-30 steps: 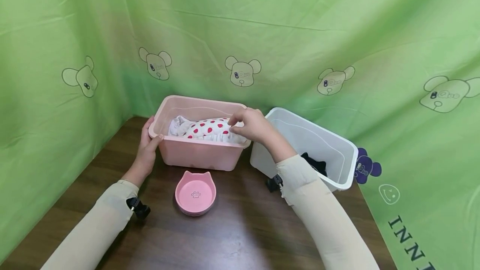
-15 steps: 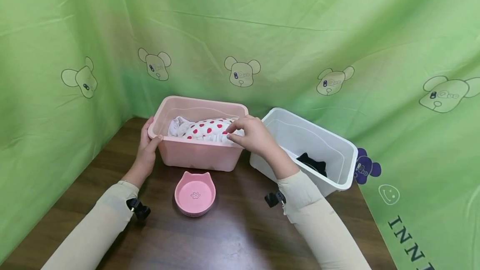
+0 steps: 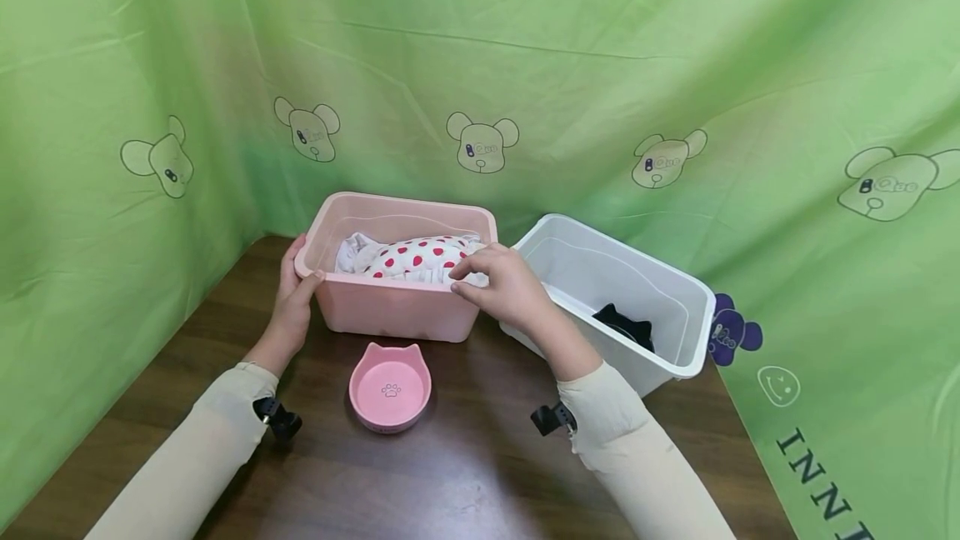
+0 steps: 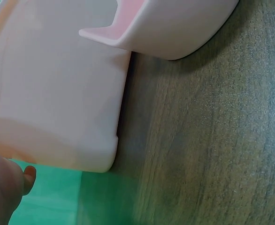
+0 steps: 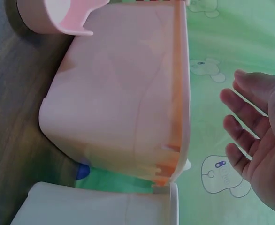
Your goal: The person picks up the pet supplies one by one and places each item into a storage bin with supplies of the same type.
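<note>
My left hand [image 3: 291, 298] grips the left end of a pink plastic bin [image 3: 401, 307], its thumb on the front rim. Inside the bin lies a white cloth [image 3: 412, 257] with red spots, bunched up. My right hand [image 3: 506, 286] hovers by the bin's front right corner, fingers loosely bent and holding nothing. In the right wrist view that hand [image 5: 262, 136] is apart from the bin's rim. A pink cat-eared bowl [image 3: 390, 390] with a paw print stands on the table in front of the bin. The left wrist view shows only a bit of the left hand [image 4: 6, 187].
To the right a white plastic bin [image 3: 600, 340] stands at an angle, with a black cat-eared thing [image 3: 626, 327] inside. Both bins are on the dark wooden table [image 3: 465, 473], close to a green curtain [image 3: 570, 48] with bear heads that hangs behind and at both sides.
My right hand has drawn back from over the pink bin's right end toward the front, uncovering more of its right rim. The left hand keeps its place on the bin.
</note>
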`<state>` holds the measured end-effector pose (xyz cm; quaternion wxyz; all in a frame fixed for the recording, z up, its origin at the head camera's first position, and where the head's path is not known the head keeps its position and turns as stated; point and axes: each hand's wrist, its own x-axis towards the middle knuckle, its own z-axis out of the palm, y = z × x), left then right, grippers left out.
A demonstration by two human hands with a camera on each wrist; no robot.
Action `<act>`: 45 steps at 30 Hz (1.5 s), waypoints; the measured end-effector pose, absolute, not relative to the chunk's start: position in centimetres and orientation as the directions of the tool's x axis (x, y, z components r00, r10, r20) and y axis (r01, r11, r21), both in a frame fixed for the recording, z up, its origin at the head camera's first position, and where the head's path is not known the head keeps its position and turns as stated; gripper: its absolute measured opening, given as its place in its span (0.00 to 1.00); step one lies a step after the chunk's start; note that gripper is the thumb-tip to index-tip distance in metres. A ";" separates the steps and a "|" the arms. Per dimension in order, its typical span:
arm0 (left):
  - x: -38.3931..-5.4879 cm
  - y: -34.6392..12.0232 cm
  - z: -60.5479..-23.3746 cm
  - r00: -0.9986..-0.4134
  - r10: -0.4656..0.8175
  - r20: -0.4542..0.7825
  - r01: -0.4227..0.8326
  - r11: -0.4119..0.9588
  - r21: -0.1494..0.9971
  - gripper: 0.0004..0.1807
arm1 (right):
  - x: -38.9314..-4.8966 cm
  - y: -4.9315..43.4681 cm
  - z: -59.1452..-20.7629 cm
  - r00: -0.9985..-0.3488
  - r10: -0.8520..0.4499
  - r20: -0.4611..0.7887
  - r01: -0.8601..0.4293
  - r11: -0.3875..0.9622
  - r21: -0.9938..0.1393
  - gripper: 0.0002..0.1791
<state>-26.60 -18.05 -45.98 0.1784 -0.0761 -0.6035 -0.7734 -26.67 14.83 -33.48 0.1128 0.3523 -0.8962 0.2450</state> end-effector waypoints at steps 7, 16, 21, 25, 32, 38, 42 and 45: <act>-26.7 -18.0 -46.1 -0.922 -0.188 0.338 0.374 -0.212 0.903 0.36 | -26.0 14.8 -34.2 -0.733 -0.558 0.390 -0.679 0.633 -0.371 0.07; -26.8 -18.0 -46.5 -0.917 -0.196 0.347 0.385 -0.219 0.896 0.37 | -24.5 14.3 -35.7 -0.716 -0.562 0.415 -0.698 0.594 -0.399 0.07; -26.9 -17.9 -46.7 -0.917 -0.197 0.348 0.386 -0.210 0.898 0.37 | -24.1 14.2 -37.0 -0.720 -0.552 0.421 -0.694 0.590 -0.413 0.08; -27.0 -17.9 -46.6 -0.915 -0.201 0.349 0.389 -0.212 0.897 0.37 | -23.8 14.0 -37.8 -0.731 -0.537 0.422 -0.682 0.583 -0.441 0.08; -27.1 -17.9 -46.5 -0.916 -0.206 0.344 0.385 -0.215 0.897 0.37 | -23.5 13.5 -39.0 -0.741 -0.522 0.421 -0.671 0.583 -0.458 0.08; -27.2 -17.9 -46.8 -0.914 -0.206 0.350 0.392 -0.225 0.892 0.37 | -23.3 13.3 -39.8 -0.761 -0.503 0.410 -0.649 0.595 -0.474 0.10; -27.3 -17.9 -46.9 -0.911 -0.206 0.357 0.400 -0.230 0.887 0.37 | -23.1 13.1 -40.5 -0.776 -0.493 0.393 -0.630 0.607 -0.484 0.11; -27.3 -17.9 -46.9 -0.912 -0.206 0.355 0.398 -0.229 0.888 0.37 | -23.1 12.9 -41.0 -0.791 -0.480 0.378 -0.611 0.621 -0.491 0.12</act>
